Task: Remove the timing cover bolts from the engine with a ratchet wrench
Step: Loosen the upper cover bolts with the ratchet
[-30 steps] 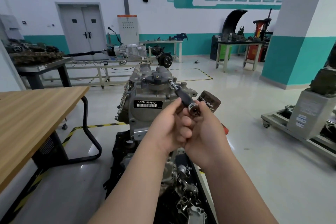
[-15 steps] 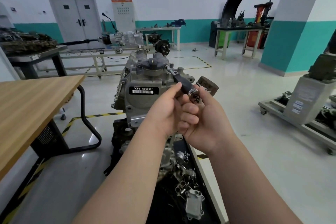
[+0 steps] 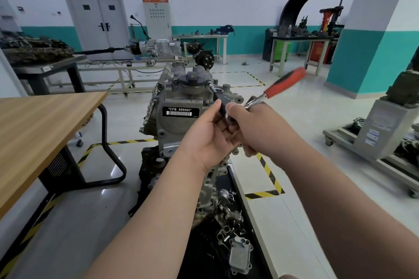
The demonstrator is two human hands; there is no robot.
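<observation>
L hand (image 3: 209,136) & R hand (image 3: 258,129) meet just in front of the engine (image 3: 181,97), fingers touching each other. L hand is curled, thumb & fingers pinching the near end of the black extension bar (image 3: 221,101). R hand is closed round the head end of the ratchet wrench (image 3: 284,82). The head itself is mostly hidden in the grip. A chrome shank comes out above the R thumb, and the red handle sticks up & away to the right of the R hand, motion-blurred.

The ext. bar slants up & away from the hands. Its far tip sits on the engine top, just right of the black oil filler cap (image 3: 192,78). The bolt under the tip is too small to make out.

The engine stands upright directly beyond the hands, w/ its black barcode label (image 3: 180,111) "CFB 666660" just left of the L thumb.

Below the wrists, nearer the person, loose metal parts (image 3: 229,217) lie on a black tray (image 3: 243,195). A finned alu. block (image 3: 240,256) is closest.

Left of the L forearm is a wooden worktop (image 3: 40,124) on a black tube frame. Yellow/black floor tape (image 3: 269,174) runs under the R forearm. Far beyond the hands a gearbox w/ shaft (image 3: 154,48) sits on a bench. A teal & white pillar (image 3: 374,36) stands off to the right of the R hand.
</observation>
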